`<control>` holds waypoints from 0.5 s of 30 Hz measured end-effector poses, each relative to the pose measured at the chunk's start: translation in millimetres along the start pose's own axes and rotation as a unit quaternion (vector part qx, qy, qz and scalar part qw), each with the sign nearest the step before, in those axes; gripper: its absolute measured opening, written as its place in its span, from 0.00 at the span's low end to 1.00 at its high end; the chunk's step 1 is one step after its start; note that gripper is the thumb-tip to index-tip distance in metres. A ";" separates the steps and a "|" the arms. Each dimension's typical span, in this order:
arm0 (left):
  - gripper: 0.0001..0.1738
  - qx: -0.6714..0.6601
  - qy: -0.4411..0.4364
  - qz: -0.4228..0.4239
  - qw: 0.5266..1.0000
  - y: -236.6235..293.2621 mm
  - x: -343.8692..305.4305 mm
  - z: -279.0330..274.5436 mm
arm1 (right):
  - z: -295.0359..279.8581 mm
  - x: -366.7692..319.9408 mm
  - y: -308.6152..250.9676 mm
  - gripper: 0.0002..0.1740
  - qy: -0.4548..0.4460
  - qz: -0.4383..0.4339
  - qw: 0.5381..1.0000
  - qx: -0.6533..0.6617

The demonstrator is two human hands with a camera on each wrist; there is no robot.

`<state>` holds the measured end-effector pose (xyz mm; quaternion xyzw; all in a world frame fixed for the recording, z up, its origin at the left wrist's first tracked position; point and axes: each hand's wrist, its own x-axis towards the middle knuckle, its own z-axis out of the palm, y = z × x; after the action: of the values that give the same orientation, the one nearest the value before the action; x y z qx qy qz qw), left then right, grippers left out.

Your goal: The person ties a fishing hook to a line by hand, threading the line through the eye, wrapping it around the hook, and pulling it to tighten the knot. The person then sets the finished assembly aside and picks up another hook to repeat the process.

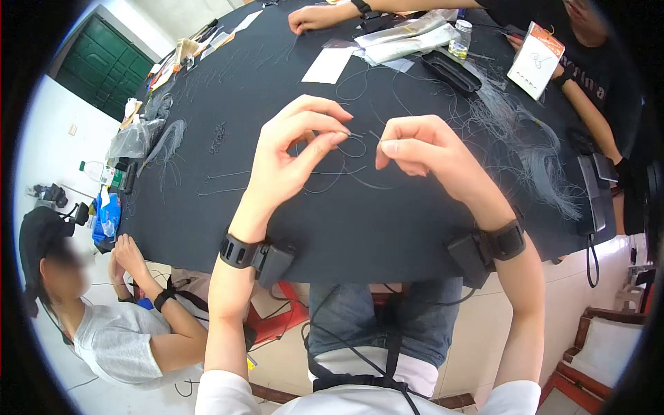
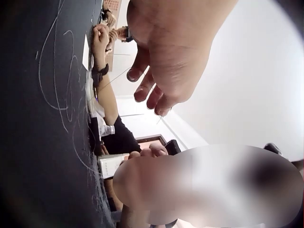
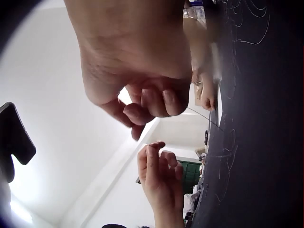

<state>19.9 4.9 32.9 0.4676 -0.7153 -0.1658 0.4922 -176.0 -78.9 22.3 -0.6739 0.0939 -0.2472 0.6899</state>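
In the head view my left hand point(image 1: 294, 149) pinches a thin dark line point(image 1: 356, 135) between thumb and index finger, a small loop of it hanging below the fingertips. My right hand point(image 1: 425, 149), a short gap to the right, has its thumb against its curled index finger, with a short line end point(image 1: 373, 133) sticking out. The left wrist view shows the left hand point(image 2: 171, 52) with a thin strand by its fingers. In the right wrist view a strand point(image 3: 204, 115) runs from the curled fingers of the right hand point(image 3: 137, 61).
Loose strands point(image 1: 225, 174) lie on the black table point(image 1: 332, 242). Behind are a white card point(image 1: 328, 65), plastic packets point(image 1: 408, 43), a small jar point(image 1: 460, 39) and a black case point(image 1: 451, 72). Bundled strands point(image 1: 543, 169) lie right. Other people sit at the left and across the table.
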 end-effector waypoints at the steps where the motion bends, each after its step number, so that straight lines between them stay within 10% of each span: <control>1: 0.04 0.000 -0.002 0.016 1.000 -0.1 -0.9 0.1 | -0.1 -0.4 0.1 0.12 -0.010 0.009 1.000 0.000; 15: 0.07 0.023 -0.024 0.166 0.986 15.7 -9.4 8.4 | 0.5 -5.6 -7.6 0.11 -0.091 0.026 0.995 0.018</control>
<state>5.5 18.8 34.9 0.3494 -0.7980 -0.0766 0.4851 -182.1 -75.6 28.7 -0.6781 0.0434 -0.1689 0.7140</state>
